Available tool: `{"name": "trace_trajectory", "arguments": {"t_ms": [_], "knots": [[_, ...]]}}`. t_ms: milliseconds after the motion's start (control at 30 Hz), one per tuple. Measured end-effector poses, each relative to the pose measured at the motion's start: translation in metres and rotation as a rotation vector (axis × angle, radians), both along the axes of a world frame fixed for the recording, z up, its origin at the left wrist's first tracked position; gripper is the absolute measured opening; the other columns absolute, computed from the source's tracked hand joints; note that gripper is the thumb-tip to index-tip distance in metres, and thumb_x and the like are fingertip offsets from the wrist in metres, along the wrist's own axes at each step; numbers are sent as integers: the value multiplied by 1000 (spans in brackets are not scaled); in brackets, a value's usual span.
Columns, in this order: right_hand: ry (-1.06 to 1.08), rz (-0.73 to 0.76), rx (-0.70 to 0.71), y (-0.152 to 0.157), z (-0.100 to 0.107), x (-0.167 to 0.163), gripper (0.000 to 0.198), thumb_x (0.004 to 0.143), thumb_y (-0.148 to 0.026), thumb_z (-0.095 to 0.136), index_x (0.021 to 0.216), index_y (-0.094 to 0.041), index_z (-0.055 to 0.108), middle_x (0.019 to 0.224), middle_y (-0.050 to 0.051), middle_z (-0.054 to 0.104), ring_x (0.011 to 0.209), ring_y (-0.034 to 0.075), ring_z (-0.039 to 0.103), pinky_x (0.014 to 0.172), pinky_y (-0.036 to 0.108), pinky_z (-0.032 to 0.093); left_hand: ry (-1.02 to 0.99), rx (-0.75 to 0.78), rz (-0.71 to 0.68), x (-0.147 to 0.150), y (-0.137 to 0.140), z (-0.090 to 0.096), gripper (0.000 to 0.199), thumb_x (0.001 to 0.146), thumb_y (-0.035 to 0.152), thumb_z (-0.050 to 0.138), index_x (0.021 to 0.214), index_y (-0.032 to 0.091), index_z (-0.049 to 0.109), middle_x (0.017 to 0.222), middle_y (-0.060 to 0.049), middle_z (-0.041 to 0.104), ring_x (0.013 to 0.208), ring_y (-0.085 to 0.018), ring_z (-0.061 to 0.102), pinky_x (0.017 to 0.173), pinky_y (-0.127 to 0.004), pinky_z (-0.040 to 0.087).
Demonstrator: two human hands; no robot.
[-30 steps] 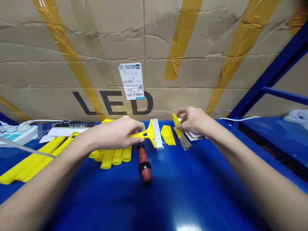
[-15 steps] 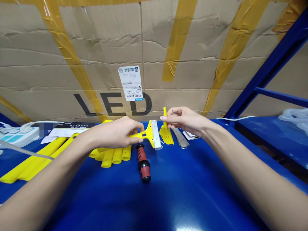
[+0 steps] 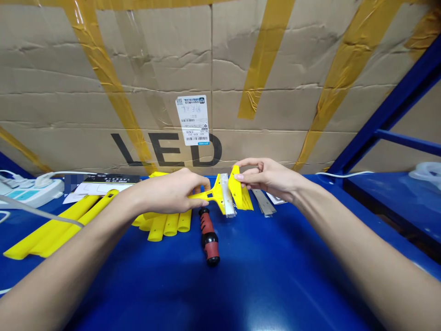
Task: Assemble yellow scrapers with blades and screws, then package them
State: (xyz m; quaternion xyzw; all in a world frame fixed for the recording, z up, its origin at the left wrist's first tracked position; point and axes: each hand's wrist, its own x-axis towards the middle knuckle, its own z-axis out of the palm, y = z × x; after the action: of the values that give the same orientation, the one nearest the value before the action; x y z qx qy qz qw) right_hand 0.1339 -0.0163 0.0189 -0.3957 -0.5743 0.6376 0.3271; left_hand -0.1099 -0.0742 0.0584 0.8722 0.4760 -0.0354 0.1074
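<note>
My left hand [image 3: 177, 191] is closed around the narrow neck of a yellow scraper head [image 3: 216, 195]. A shiny metal blade [image 3: 227, 197] lies along its wide right edge. My right hand [image 3: 267, 177] pinches a flat yellow plastic plate [image 3: 235, 188] by its edge, just right of the blade. Behind and below it more yellow plates [image 3: 247, 201] lie stacked on the blue table. Several metal blades [image 3: 264, 203] lie to the right, partly under my right hand. A red and black screwdriver [image 3: 210, 241] rests below the scraper head. Small screws near the blade are hard to make out.
Yellow tubular handles [image 3: 170, 226] lie left of the screwdriver, with longer yellow pieces [image 3: 62, 225] farther left. A power strip [image 3: 37, 193] with cables sits at the left edge. A large taped cardboard box [image 3: 155, 105] stands behind; a blue metal frame [image 3: 386, 110] rises at right.
My right hand has turned the yellow plate from edge-on to its broad face and lowered it beside the blade. My left hand still holds the scraper head. The view has shifted slightly.
</note>
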Motion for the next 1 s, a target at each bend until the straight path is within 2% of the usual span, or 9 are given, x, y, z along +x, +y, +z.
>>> {"name": "trace_trajectory", "arguments": {"t_ms": [100, 267, 367, 467, 533, 700, 800, 900, 1000], "knots": [[-84, -25, 5, -1, -4, -6, 40, 60, -20, 93, 90, -16, 67, 67, 3, 73, 56, 9, 63, 55, 18, 53, 13, 9, -1, 1, 0, 0, 24, 93, 40, 57, 102, 20, 67, 84, -3, 68, 71, -17, 58, 62, -27, 38], [-130, -16, 131, -6, -11, -15, 41, 61, -23, 92, 84, -18, 59, 59, -1, 69, 51, 8, 60, 51, 17, 51, 0, 11, -38, 1, 0, 0, 23, 94, 39, 56, 103, 21, 67, 83, -2, 68, 71, -18, 59, 62, -27, 38], [-123, -23, 116, -10, -13, -18, 48, 64, -21, 92, 93, -20, 53, 61, -3, 69, 53, 10, 63, 55, 20, 55, -22, 27, -69, -2, 2, -2, 26, 95, 39, 55, 109, 22, 68, 87, -3, 71, 74, -19, 63, 63, -27, 40], [-99, -27, 40, -13, -16, -23, 47, 77, -22, 82, 113, -22, 52, 73, 0, 74, 59, 12, 68, 63, 25, 60, -41, 64, -67, -5, 4, -5, 30, 94, 43, 56, 110, 21, 69, 90, -5, 72, 76, -20, 64, 64, -27, 41], [-73, -24, 54, -14, -18, -26, 44, 83, -19, 75, 120, -23, 52, 73, -1, 74, 58, 12, 68, 61, 24, 60, -44, 63, -63, -5, 6, -6, 31, 94, 44, 55, 110, 20, 68, 88, -5, 72, 74, -19, 64, 64, -28, 41], [-82, -51, 159, -14, -24, -27, 37, 86, -20, 73, 118, -23, 55, 59, -5, 64, 47, 9, 58, 48, 18, 50, -99, 75, -32, -1, 4, -3, 30, 92, 41, 59, 114, 20, 63, 85, -2, 69, 74, -18, 60, 63, -26, 40], [-81, 0, 136, -14, -23, -25, 44, 86, -22, 74, 124, -23, 53, 63, -4, 68, 50, 10, 61, 53, 21, 55, -135, 70, -36, 0, 2, -2, 33, 89, 40, 64, 117, 21, 60, 84, -1, 69, 75, -18, 61, 62, -25, 40], [-69, 43, 95, -14, -19, -24, 50, 86, -20, 74, 130, -23, 51, 67, -1, 72, 52, 11, 64, 57, 23, 59, -135, 66, -118, -1, 3, -1, 34, 90, 36, 64, 122, 25, 64, 84, 0, 71, 70, -16, 62, 61, -24, 40], [-81, 46, 60, -14, -17, -24, 50, 85, -19, 74, 130, -22, 53, 68, 0, 73, 49, 12, 65, 52, 23, 59, -146, 50, -222, -3, 5, -1, 33, 94, 30, 62, 126, 30, 68, 92, -1, 77, 70, -14, 65, 64, -23, 42]]}}
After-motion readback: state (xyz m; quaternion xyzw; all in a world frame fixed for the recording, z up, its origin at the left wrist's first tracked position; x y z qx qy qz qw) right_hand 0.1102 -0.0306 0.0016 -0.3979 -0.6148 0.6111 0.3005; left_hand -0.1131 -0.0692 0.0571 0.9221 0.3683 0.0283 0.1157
